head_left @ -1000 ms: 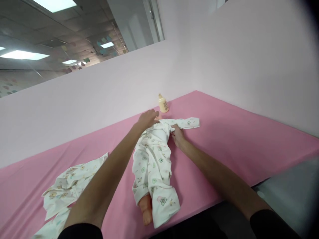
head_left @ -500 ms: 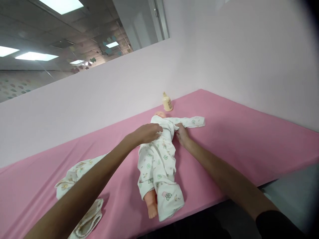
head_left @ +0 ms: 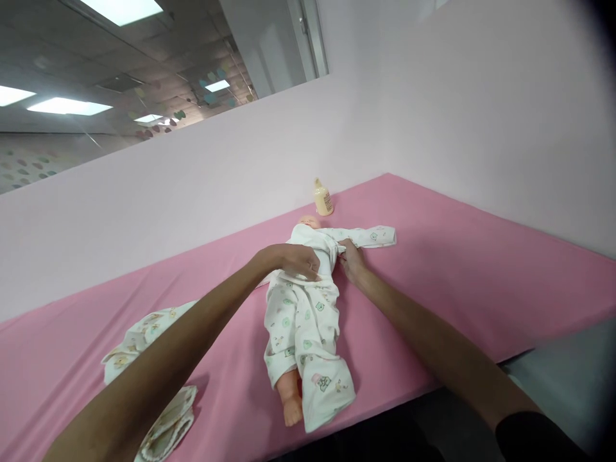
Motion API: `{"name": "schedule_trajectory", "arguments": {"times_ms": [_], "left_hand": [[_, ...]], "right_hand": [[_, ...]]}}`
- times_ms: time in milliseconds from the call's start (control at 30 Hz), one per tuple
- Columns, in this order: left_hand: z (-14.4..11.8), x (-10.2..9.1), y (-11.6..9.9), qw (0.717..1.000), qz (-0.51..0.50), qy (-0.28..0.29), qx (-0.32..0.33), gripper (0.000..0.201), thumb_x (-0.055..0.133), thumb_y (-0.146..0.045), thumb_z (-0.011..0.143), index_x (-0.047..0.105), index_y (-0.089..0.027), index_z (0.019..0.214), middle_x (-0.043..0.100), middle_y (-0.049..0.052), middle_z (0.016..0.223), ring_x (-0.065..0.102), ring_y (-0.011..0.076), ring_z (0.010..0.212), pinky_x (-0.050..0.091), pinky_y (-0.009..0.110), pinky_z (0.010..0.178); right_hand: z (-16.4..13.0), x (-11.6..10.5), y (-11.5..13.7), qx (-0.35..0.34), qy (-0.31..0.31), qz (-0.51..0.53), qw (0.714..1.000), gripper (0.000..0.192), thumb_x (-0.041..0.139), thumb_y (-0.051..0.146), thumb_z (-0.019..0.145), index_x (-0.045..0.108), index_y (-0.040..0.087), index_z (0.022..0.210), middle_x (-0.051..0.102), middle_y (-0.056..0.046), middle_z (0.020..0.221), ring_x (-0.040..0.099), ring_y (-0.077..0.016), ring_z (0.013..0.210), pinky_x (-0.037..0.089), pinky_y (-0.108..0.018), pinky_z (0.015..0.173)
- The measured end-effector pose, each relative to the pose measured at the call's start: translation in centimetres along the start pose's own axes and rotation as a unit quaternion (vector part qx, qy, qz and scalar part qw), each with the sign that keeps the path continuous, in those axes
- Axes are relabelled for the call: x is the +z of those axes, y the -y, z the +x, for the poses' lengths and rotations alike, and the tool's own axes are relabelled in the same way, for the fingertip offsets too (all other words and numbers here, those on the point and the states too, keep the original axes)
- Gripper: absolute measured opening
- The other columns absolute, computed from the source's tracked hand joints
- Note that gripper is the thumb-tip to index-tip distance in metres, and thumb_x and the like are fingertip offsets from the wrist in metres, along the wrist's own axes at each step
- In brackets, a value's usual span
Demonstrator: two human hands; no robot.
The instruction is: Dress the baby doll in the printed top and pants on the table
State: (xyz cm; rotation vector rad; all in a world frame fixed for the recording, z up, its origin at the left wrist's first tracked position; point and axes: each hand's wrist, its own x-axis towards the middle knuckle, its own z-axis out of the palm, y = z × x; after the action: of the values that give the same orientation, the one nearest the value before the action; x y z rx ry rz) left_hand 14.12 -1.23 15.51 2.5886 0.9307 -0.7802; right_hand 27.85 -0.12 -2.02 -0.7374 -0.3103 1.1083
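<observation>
A baby doll [head_left: 308, 221] lies on its back, dressed in a white patterned shirt [head_left: 368, 236] and white patterned trousers [head_left: 298, 314]. One bare foot [head_left: 292, 410] sticks out of the left trouser leg, while the right leg's cuff covers the other foot. My left hand [head_left: 301, 262] is over the doll's belly, its curled fingers at the waistband; the fingertips are partly hidden. At the doll's right side in view, my right hand [head_left: 352, 258] pinches the lower edge of the shirt, which is bunched up over the chest. A white layer shows at the belly.
A pale yellow pump bottle [head_left: 324, 200] stands beyond the doll's head by the wall. Two patterned cloth pieces, one folded [head_left: 168, 423] and one crumpled [head_left: 139, 337], lie left on the pink-covered table [head_left: 428, 282]. Walls border the back and right.
My left hand has moved slightly down and right, from the shirt's lower edge to the trousers' waistband. My right hand stays on the shirt edge.
</observation>
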Motion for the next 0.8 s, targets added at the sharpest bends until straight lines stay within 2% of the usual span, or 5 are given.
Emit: {"name": "schedule_trajectory", "arguments": {"times_ms": [233, 467, 600, 700, 800], "left_hand": [[1.7, 0.4, -1.6, 0.995, 0.062, -0.058, 0.058, 0.025, 0.055, -0.037, 0.081, 0.053, -0.018, 0.064, 0.055, 0.0, 0.067, 0.045, 0.012, 0.059, 0.032, 0.026, 0.056], [4.0, 0.2, -1.1, 0.961, 0.207, -0.177, -0.046, 0.023, 0.046, -0.033, 0.09, 0.063, -0.018, 0.087, 0.067, 0.007, 0.091, 0.061, 0.0213, 0.082, 0.041, 0.029, 0.066], [5.7, 0.8, 0.2, 0.92, 0.266, -0.276, -0.085, 0.022, 0.042, -0.018, 0.092, 0.063, -0.015, 0.094, 0.066, 0.012, 0.092, 0.064, 0.0248, 0.087, 0.042, 0.032, 0.071], [6.6, 1.6, 0.8, 0.894, 0.281, -0.335, -0.099, 0.028, 0.036, -0.005, 0.089, 0.061, -0.012, 0.098, 0.065, 0.015, 0.092, 0.064, 0.026, 0.089, 0.041, 0.033, 0.071], [6.8, 2.3, 0.9, 0.889, 0.262, -0.361, -0.104, 0.03, 0.032, -0.009, 0.093, 0.061, -0.012, 0.099, 0.065, 0.015, 0.092, 0.063, 0.0265, 0.084, 0.04, 0.034, 0.066]], "right_hand": [[-0.2, 0.1, 0.2, 0.0, -0.002, -0.007, 1.0, 0.005, 0.058, 0.019, 0.068, 0.054, 0.022, 0.069, 0.058, 0.004, 0.061, 0.052, -0.0129, 0.057, 0.045, -0.027, 0.056], [-0.1, -0.1, 0.1, 0.001, -0.009, -0.011, 1.0, 0.006, 0.055, 0.02, 0.069, 0.049, 0.022, 0.067, 0.054, 0.006, 0.057, 0.051, -0.0123, 0.055, 0.044, -0.027, 0.056], [-0.1, 0.0, 0.1, -0.004, -0.013, -0.01, 1.0, 0.004, 0.054, 0.019, 0.067, 0.053, 0.022, 0.069, 0.058, 0.004, 0.063, 0.054, -0.0131, 0.06, 0.046, -0.027, 0.058], [-0.2, 0.0, 0.1, -0.007, -0.015, -0.02, 1.0, 0.004, 0.055, 0.02, 0.067, 0.054, 0.022, 0.071, 0.06, 0.003, 0.065, 0.056, -0.0142, 0.063, 0.049, -0.027, 0.061], [-0.4, 0.1, 0.3, -0.015, -0.017, -0.044, 0.999, 0.005, 0.056, 0.023, 0.069, 0.053, 0.022, 0.071, 0.059, 0.003, 0.064, 0.057, -0.0144, 0.063, 0.049, -0.028, 0.063]]}}
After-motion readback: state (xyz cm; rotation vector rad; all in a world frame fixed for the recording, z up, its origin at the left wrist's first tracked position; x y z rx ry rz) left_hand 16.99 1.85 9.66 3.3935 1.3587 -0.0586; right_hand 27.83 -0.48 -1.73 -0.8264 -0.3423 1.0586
